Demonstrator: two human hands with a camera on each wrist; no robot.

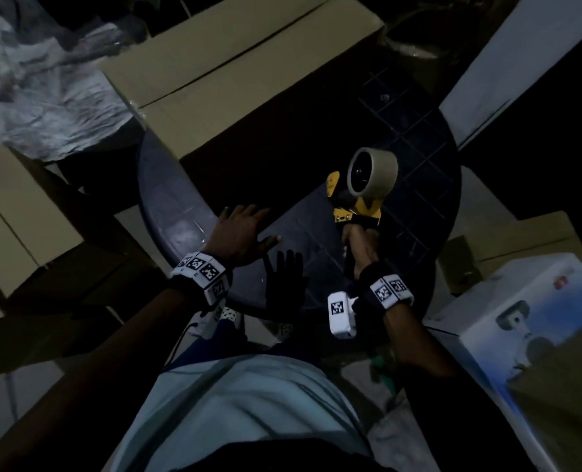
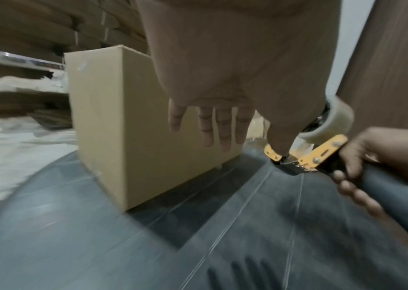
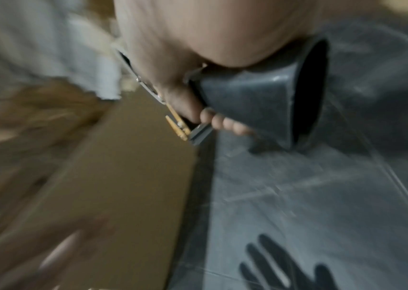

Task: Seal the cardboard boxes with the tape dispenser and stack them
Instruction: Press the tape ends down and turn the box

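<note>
A closed cardboard box (image 1: 235, 73) stands on a dark round table (image 1: 422, 158), with the seam of its top flaps visible. My left hand (image 1: 248, 226) hovers over the table by the box's near side, its fingers (image 2: 212, 127) straight and spread, holding nothing. To its right my right hand (image 1: 359, 247) grips the grey handle (image 3: 259, 98) of a yellow tape dispenser (image 1: 357, 202). The dispenser carries a roll of tan tape (image 1: 373, 172) and is held above the table, just right of the box (image 2: 135, 127). The right wrist view is blurred.
More cardboard boxes (image 1: 17, 216) stand at the left on the floor. A white printed carton (image 1: 538, 318) sits at the lower right. Crumpled white plastic sheeting (image 1: 44, 80) lies at the upper left. A pale panel (image 1: 521, 63) leans at the upper right.
</note>
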